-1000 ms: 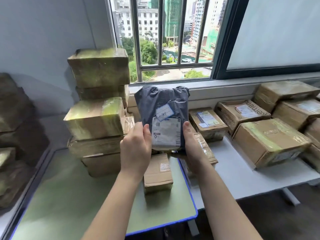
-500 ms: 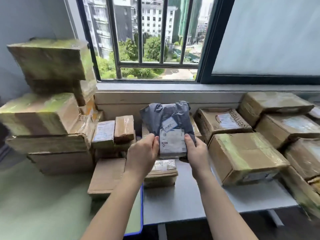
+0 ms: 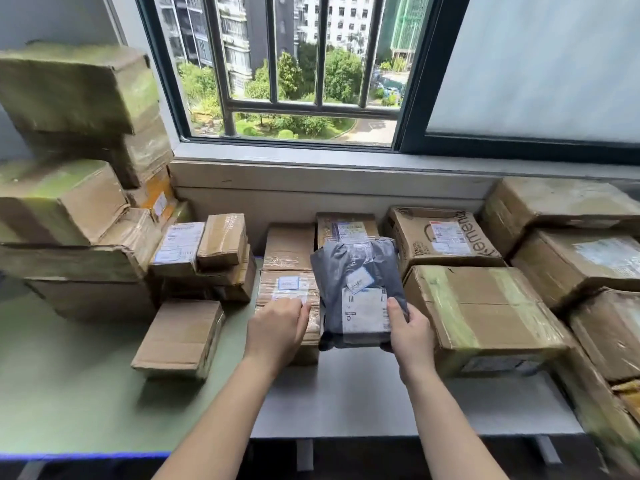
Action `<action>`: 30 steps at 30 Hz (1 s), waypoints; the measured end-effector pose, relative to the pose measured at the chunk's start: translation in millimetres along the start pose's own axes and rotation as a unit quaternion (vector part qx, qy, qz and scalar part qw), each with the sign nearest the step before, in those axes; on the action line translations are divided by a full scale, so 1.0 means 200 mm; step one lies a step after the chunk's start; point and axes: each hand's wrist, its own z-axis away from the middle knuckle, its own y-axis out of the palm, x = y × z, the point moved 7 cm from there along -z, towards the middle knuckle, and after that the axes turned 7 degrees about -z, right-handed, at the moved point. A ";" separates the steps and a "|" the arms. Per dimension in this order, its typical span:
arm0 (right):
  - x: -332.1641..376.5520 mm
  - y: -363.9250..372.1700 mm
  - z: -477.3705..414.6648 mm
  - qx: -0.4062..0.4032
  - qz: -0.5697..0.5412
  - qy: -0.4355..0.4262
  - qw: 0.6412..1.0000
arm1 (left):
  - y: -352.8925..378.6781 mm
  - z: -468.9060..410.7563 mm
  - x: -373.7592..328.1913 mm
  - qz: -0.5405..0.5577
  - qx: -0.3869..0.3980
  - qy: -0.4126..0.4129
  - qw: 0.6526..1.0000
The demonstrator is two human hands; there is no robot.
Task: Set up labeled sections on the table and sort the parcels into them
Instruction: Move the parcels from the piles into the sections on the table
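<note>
Gripping grey mailer [image 3: 356,271] by lower corner in right hand [image 3: 412,336], label up, presumably for reading; resting flat left hand [image 3: 277,327] on taped box [image 3: 287,282], centre frame.

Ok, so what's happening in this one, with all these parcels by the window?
A person is sorting parcels at two tables under a window. Their right hand grips the lower corner of a grey mailer bag, low over the grey table, between a small taped box and a larger box. The left hand rests on the small taped box. More cardboard boxes are piled on the green table. No section labels are visible.
</note>
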 end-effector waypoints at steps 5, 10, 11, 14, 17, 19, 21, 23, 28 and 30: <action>-0.11 -0.04 -0.02 -0.018 0.041 0.008 0.999 | 0.18 0.05 0.03 0.002 0.035 0.014 0.999; -0.24 -0.02 -0.01 -0.006 0.059 0.055 0.997 | 0.36 0.11 0.06 0.025 0.091 0.008 0.995; -0.27 0.00 -0.01 -0.003 0.056 0.072 0.996 | 0.38 0.12 0.06 0.020 0.088 0.014 0.996; -0.38 0.04 -0.01 0.014 0.044 0.116 0.992 | 0.38 0.13 0.06 0.019 0.069 0.020 0.997; -0.41 0.09 -0.02 0.031 0.058 0.137 0.988 | 0.38 0.14 0.07 0.033 0.060 0.017 0.997; -0.42 0.10 -0.04 0.035 0.072 0.142 0.987 | 0.39 0.14 0.07 0.038 0.062 0.018 0.997; -0.44 0.10 -0.06 0.039 0.103 0.132 0.985 | 0.40 0.14 0.08 0.042 0.074 0.017 0.996; -0.43 0.10 -0.09 0.041 0.127 0.114 0.984 | 0.41 0.15 0.09 0.052 0.084 0.012 0.995; -0.33 0.05 -0.16 -0.003 0.175 0.064 0.982 | 0.41 0.15 0.09 0.054 0.066 0.013 0.996; -0.33 0.01 -0.15 -0.027 0.173 0.050 0.983 | 0.40 0.15 0.09 0.051 0.049 0.015 0.997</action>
